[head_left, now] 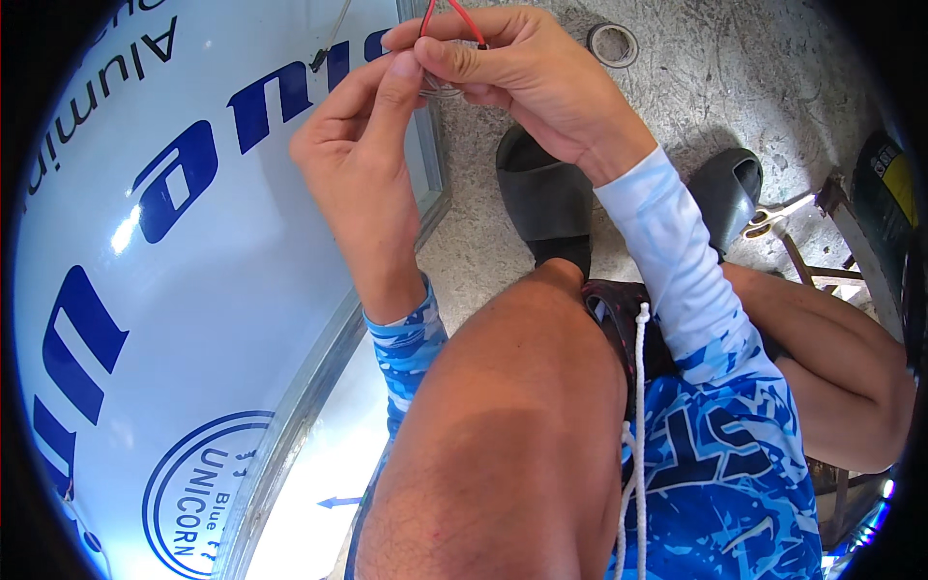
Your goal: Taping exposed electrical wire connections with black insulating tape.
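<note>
My left hand and my right hand meet at the top of the view, fingertips pinched together. A thin red wire loops up out of my right hand's fingers, and a small clear piece shows between the two thumbs. Both hands grip this wire assembly. What lies inside the pinch is mostly hidden by my fingers. A thin grey wire runs over the white panel just left of my hands.
A large white panel with blue lettering and a metal frame edge fills the left side. My knees and black sandals rest on the concrete floor. A tape roll lies at the top, scissors at the right.
</note>
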`<state>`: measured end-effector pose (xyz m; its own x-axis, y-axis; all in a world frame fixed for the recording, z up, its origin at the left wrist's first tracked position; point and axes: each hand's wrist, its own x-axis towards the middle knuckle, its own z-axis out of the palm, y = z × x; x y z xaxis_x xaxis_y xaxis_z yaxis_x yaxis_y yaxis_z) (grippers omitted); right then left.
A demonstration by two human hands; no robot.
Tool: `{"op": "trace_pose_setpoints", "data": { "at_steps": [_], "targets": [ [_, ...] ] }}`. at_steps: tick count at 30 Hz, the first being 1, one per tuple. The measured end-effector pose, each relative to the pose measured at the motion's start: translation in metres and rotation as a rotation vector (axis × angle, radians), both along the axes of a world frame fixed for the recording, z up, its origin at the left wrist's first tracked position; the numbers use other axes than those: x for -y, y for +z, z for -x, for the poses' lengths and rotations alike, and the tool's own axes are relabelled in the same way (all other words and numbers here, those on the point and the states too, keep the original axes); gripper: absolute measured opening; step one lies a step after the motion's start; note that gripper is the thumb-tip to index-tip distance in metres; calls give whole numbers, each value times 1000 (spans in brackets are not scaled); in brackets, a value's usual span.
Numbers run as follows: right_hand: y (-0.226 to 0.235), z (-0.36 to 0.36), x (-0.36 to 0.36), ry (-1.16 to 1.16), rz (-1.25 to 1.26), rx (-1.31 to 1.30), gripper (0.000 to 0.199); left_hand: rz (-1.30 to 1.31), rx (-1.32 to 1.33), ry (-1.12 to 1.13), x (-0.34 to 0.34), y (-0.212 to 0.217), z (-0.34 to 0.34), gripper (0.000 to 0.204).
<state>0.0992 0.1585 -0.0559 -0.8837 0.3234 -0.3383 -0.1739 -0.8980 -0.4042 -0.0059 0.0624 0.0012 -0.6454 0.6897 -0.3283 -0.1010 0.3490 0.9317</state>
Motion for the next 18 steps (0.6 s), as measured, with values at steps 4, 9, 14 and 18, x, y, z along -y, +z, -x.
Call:
{"op": "trace_pose_setpoints", "data": {
  "at_steps": [4, 9, 14, 18],
  "targets": [
    [9, -8, 3, -9, 76, -17, 26, -36, 22, -8, -3, -3, 8, 19],
    [18, -18, 12, -137, -115, 141, 36, -80, 11, 17, -6, -5, 13, 18],
    [22, -16, 14, -207, -206, 230, 29, -50, 13, 21, -7, -6, 9, 18],
    [27, -16, 14, -210, -289, 300, 28, -61, -21, 1, -9, -3, 6, 19]
  ]
}}
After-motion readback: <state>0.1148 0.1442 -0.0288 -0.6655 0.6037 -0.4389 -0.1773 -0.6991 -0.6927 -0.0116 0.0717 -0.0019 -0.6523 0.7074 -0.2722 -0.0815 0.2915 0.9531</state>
